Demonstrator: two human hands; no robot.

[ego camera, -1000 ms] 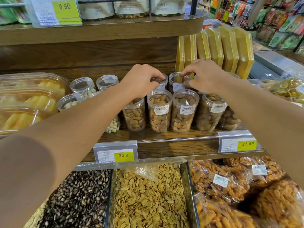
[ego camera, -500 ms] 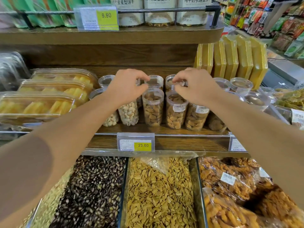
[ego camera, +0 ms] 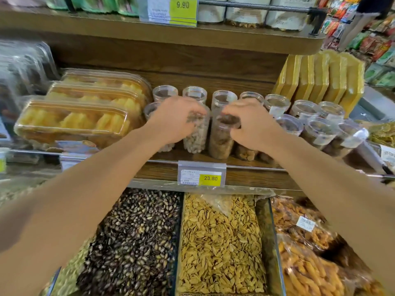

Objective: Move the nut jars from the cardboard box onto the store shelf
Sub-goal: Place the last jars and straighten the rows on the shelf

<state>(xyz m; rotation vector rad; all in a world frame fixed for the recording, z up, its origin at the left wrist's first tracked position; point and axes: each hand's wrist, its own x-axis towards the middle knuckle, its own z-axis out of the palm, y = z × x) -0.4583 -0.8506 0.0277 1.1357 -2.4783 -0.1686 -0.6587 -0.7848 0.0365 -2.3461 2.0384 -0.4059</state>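
At the centre of the frame, the left hand (ego camera: 174,120) curls its fingers (ego camera: 197,111) around the lid of a clear plastic jar of pale nuts (ego camera: 195,135), while the right hand (ego camera: 250,122) grips a clear plastic jar of brown nuts (ego camera: 221,139) beside it. Both jars stand upright on the wooden store shelf (ego camera: 245,174), among other clear nut jars (ego camera: 316,131).

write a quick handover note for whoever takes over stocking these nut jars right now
Left hand: fingers over the lid of a pale-nut jar in the front row; grip blurred.
Right hand: on the lid of a brown-nut jar beside it; grip also blurred.
Both jars stand upright on the store shelf among other jars.
Cardboard box: not in view, so what is left cannot be told.
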